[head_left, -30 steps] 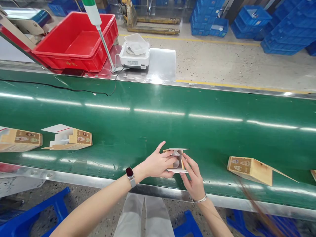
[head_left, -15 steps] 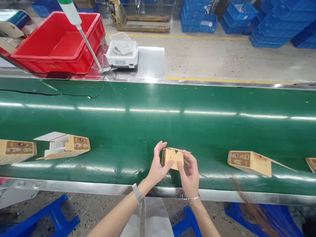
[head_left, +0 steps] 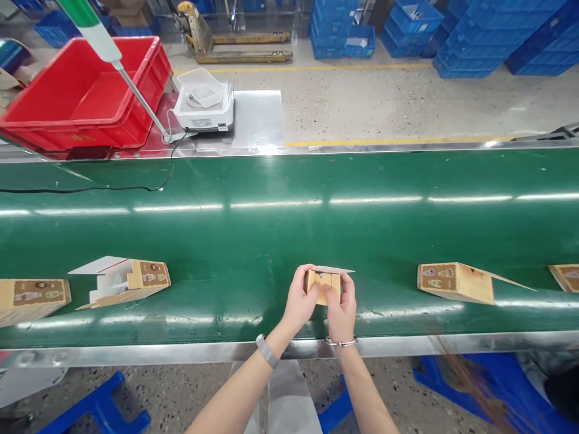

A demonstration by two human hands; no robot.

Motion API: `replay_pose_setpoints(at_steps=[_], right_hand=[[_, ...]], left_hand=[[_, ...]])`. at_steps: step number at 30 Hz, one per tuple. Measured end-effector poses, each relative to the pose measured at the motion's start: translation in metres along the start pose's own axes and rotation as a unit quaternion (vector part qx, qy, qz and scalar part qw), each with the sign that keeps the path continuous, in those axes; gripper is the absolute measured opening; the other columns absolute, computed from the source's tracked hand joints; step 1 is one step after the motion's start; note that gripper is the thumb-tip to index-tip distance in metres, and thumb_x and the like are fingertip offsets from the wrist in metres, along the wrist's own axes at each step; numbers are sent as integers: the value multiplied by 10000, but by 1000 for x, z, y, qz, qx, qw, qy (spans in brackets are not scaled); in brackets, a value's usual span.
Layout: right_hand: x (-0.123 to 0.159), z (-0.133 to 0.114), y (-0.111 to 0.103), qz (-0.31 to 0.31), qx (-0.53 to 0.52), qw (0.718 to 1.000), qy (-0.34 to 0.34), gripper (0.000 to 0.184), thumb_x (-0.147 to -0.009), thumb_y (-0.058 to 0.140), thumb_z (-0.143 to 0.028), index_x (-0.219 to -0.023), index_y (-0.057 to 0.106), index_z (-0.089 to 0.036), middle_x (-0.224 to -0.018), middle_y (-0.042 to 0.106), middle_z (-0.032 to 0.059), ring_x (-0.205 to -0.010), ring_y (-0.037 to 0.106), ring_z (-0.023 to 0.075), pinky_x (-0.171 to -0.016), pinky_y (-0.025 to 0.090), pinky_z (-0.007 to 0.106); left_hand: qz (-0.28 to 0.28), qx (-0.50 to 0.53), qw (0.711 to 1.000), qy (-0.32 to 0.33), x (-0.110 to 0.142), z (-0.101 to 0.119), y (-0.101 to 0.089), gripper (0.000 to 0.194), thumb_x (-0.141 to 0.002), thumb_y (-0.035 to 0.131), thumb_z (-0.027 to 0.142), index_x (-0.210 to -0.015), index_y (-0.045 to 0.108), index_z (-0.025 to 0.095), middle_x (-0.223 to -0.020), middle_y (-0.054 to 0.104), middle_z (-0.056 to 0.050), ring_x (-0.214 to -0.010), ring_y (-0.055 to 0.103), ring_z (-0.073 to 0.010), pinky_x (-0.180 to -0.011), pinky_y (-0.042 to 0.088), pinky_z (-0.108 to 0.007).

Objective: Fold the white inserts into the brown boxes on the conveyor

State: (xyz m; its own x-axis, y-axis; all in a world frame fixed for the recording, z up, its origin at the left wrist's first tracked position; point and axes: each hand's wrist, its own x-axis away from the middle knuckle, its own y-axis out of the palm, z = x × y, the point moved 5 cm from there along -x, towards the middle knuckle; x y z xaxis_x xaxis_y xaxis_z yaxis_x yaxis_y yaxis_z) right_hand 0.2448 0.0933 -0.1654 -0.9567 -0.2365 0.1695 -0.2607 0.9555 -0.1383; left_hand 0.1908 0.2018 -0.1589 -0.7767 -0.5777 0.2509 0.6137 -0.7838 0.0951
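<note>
Both hands grip a small tan cardboard box over the near side of the green conveyor belt. My left hand wraps the box's left side, its thumb pressing on the tan end flaps. From the right, my right hand holds the opposite side, thumb also on the flaps. A white-edged lid flap stands out at the box's far edge, pointing right. What is inside the box is hidden. To the left on the belt lies an open box with its flaps spread and something pale inside.
Another printed box lies at far left; a box with a long flap and a partly cut-off box lie right. Beyond the belt are a red bin, a white scale and a lamp arm. Blue stools stand below.
My thumbs have pushed in on the end flaps, which now look bent inward. My left fingers have closed round the box's side. The view has shifted slightly.
</note>
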Motion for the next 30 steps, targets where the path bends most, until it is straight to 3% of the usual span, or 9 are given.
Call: replay_pose_setpoints(at_steps=[3,6,8,13,18,22,25,27,30], right_hand=[[-4,1,-5,-16,1,1000,7,533,-899,618,-459,-1354,512,-203,-1272,668,136,-1034,701,241,-838,603,366],[-7,3,-18,-48,-11,999,20,570,-940,576,-479,-1435,461,-222,-1432,586,148,-1196,654,261,-941,581,397],[-10,3,-31,-76,-19,997,8,634,-957,560,-475,-1519,372,-248,-1495,534,148,-1301,593,271,-1008,551,429],[-13,-12,-51,-167,28,983,-71,822,-903,668,-430,-1591,226,-344,-1545,469,149,-1260,621,283,-950,591,465],[-19,-31,-39,-190,176,948,-186,724,-875,716,-388,-1526,406,-318,-1323,610,118,-1099,677,252,-887,623,436],[-22,-23,-44,-158,281,898,-299,431,-964,599,-358,-1395,586,-366,-1156,644,77,-1011,687,233,-863,615,404],[-21,-16,-62,-114,340,862,-359,511,-997,541,-319,-1495,461,-401,-1275,626,107,-1074,677,285,-853,605,465],[-17,-23,-69,-99,373,834,-395,594,-988,554,-290,-1540,375,-414,-1457,535,136,-1211,626,368,-907,571,568],[2,-53,-66,-64,428,794,-427,729,-910,673,-286,-1557,352,-387,-1670,254,113,-1439,376,510,-1065,380,758]], left_hand=[[-32,7,999,23,2,2,6,401,-917,614,278,-1299,507,228,-1242,630,-95,-1096,654,-221,-947,564,-396],[-121,-23,990,66,4,12,10,842,-763,811,307,-1479,369,264,-1395,557,-128,-1194,623,-263,-1016,537,-436],[-161,-79,978,110,1,21,8,943,-673,874,264,-1479,385,276,-1436,532,-127,-1293,561,-302,-1094,480,-486],[-179,-167,948,201,-19,42,-5,696,-689,881,321,-1302,558,262,-1326,600,-113,-1242,588,-298,-1066,494,-500],[-195,-204,930,237,-24,46,-20,325,-786,806,413,-1026,695,224,-1365,611,-117,-1297,581,-295,-1067,516,-483],[-174,-211,932,236,-21,31,-11,381,-847,741,431,-1173,701,238,-1335,645,-119,-1370,538,-300,-1091,509,-451],[-152,-218,934,238,-20,22,14,414,-817,777,412,-1185,715,235,-1319,661,-123,-1367,545,-309,-1129,480,-476],[-151,-247,921,259,-14,24,27,497,-804,794,389,-1268,663,269,-1322,670,-101,-1420,490,-335,-1216,324,-618],[-107,-287,906,293,19,40,13,666,-829,751,459,-1421,495,296,-1459,570,-106,-1480,396,-376,-1214,207,-730]])
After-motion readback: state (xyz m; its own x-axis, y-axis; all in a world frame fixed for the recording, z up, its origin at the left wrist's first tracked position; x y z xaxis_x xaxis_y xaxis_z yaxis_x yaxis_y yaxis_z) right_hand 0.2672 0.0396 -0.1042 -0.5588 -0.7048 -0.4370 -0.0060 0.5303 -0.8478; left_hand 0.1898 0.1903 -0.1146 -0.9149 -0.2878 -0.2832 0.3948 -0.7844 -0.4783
